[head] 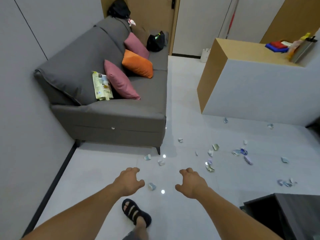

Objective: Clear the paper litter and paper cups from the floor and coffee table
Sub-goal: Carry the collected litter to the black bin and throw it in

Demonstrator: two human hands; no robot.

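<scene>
Crumpled paper litter and crushed paper cups lie scattered over the pale tiled floor. One crushed cup (152, 186) sits between my two hands, and two more (161, 161) lie near the sofa leg. A denser patch (240, 152) spreads to the right, and a small heap (286, 183) lies by the dark coffee table (284, 215). My left hand (130, 181) and my right hand (191, 182) hover above the floor with loosely curled fingers, holding nothing.
A grey sofa (110, 118) with pink and orange cushions stands along the left wall. A white and wood counter (256, 90) blocks the right side. My sandalled foot (136, 213) steps forward below my hands. Open floor runs between sofa and counter toward a door.
</scene>
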